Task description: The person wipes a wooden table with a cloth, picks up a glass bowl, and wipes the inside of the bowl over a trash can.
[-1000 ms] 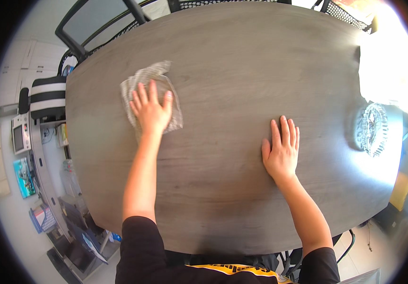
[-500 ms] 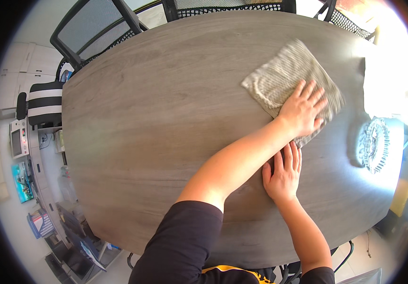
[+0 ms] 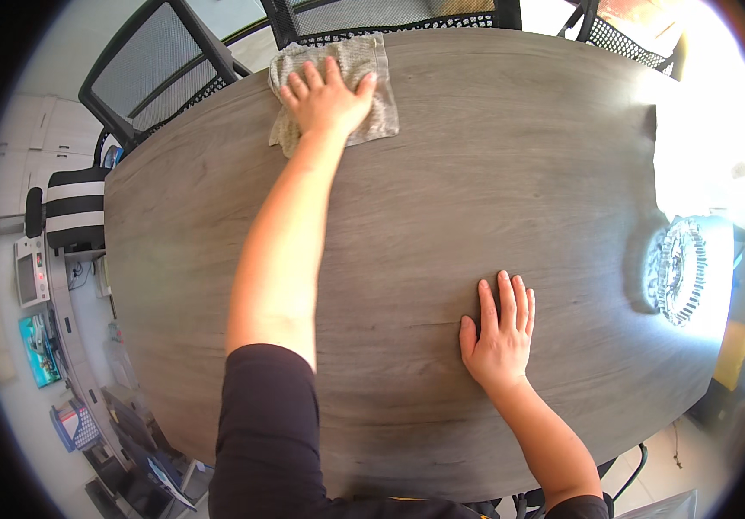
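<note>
A grey-beige cloth (image 3: 374, 82) lies on the far edge of a grey wooden oval table (image 3: 441, 190). My left hand (image 3: 325, 97) is stretched far forward and presses flat on the cloth, fingers spread, covering its middle. My right hand (image 3: 498, 333) rests palm down on the bare tabletop near me, fingers slightly apart, holding nothing.
A cut-glass dish (image 3: 679, 270) sits near the table's right end in bright sunlight. Black mesh chairs (image 3: 152, 73) stand along the far side. A black-and-white striped cushion (image 3: 74, 208) and several small items lie on the floor to the left.
My left hand swept the cloth from the table's left to the right side, and now to the far middle edge. My right hand has stayed planted.
</note>
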The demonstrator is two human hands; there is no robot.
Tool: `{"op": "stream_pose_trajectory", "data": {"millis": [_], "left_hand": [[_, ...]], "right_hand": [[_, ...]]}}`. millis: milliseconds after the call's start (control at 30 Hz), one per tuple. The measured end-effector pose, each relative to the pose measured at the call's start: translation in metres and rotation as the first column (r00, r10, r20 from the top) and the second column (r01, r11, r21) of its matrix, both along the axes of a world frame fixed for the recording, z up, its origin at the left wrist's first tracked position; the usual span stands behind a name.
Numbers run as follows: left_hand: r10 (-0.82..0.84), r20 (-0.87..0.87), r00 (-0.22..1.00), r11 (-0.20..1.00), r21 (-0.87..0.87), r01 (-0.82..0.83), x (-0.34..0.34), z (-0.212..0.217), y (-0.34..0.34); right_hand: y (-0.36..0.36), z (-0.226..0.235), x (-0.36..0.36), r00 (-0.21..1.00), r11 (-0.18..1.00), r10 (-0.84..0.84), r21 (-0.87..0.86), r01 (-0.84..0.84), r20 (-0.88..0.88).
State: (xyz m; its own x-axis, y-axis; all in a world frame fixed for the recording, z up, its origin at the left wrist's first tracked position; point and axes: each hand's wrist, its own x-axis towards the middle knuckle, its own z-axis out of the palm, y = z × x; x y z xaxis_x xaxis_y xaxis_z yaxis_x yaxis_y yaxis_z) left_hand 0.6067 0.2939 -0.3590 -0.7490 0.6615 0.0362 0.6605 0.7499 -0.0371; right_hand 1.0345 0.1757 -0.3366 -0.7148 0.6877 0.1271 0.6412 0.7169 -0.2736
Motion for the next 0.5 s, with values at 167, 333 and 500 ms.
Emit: {"op": "stream_pose_trajectory", "data": {"millis": [167,333,500], "left_hand": [[-0.186,0.002,0.982,0.974,0.133,0.184,0.085,-0.003,0.067],[-0.66,-0.013,0.751,0.731,0.22,0.646,0.241,-0.002,0.109],[-0.883,0.038,0.467,0.45,0.348,0.822,0.301,-0.008,0.051]], "right_hand": [[-0.003,0.002,-0.003,1.0,1.0,0.009,-0.011,-0.009,0.015],[-0.002,0.003,0.0,1.0,1.0,0.002,0.003,-0.002,-0.008],[-0.001,-0.006,0.009,0.981,1.0,0.015,-0.015,-0.018,-0.194]]}}
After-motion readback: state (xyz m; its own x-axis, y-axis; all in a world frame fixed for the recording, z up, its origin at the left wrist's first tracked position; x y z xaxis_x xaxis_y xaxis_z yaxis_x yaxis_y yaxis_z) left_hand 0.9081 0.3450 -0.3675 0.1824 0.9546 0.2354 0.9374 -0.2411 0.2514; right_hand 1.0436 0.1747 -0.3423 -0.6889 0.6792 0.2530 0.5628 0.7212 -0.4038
